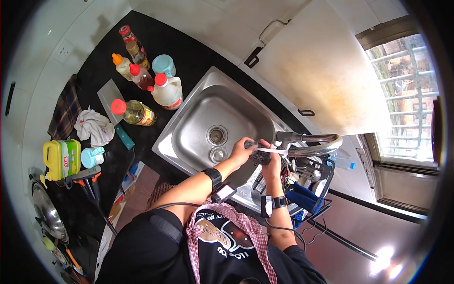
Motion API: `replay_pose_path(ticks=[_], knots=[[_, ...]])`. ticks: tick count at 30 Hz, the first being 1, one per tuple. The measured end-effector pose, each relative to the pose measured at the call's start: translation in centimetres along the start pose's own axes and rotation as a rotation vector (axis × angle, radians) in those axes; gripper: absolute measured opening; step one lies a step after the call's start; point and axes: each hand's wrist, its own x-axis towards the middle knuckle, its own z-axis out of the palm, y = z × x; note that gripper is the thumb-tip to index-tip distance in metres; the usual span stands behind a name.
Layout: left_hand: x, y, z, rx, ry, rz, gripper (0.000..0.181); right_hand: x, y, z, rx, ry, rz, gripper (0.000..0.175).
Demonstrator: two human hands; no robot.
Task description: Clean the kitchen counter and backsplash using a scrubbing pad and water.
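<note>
A dark mesh scouring pad (260,157), probably steel wool, is held between my two hands over the right end of the stainless steel sink (191,106). My left hand (242,153) grips its left side. On the right side, my right hand (272,164) has its fingers round the pad. A white stream of water (272,151) runs from the chrome faucet (312,145) onto the pad and fingers. Below and left of the hands, the basin shows a drain strainer (217,135) and a second round fitting (217,154).
A dish rack (321,188) with utensils and blue cloth stands close to my right forearm. Sauce bottles, a white jug (168,93) and an oil bottle (136,113) stand left of the sink. A cleaver (118,119) lies beside a crumpled white cloth (93,127).
</note>
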Motion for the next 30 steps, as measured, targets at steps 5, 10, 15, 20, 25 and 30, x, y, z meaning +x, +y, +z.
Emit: replay_pose_path(ticks=[5,10,15,20,25,30], knots=[[0.2,1.7,0.5,0.189,0.124,0.071,0.032,-0.8,-0.2,1.8,0.058,0.028,-0.136,0.032],[0.6,1.9,-1.2,0.379,0.187,-0.038,0.041,1.8,3.5,1.4,-0.044,0.225,-0.094,0.017],[-0.1,3.6,-2.7,0.278,0.123,-0.122,0.043,3.3,4.3,1.1,-0.055,0.201,0.108,0.029],[-0.5,3.9,-3.3,0.209,0.174,-0.105,0.039,1.3,-1.0,-0.4,-0.33,0.186,0.187,0.055],[0.1,0.5,-4.7,0.639,0.224,0.175,0.035,-0.9,-3.1,-5.8,-0.956,0.069,0.028,0.03],[-1.5,3.5,-4.2,1.17,-0.06,0.288,0.016,-1.2,-5.2,-6.5,-1.338,0.181,-0.238,0.034]])
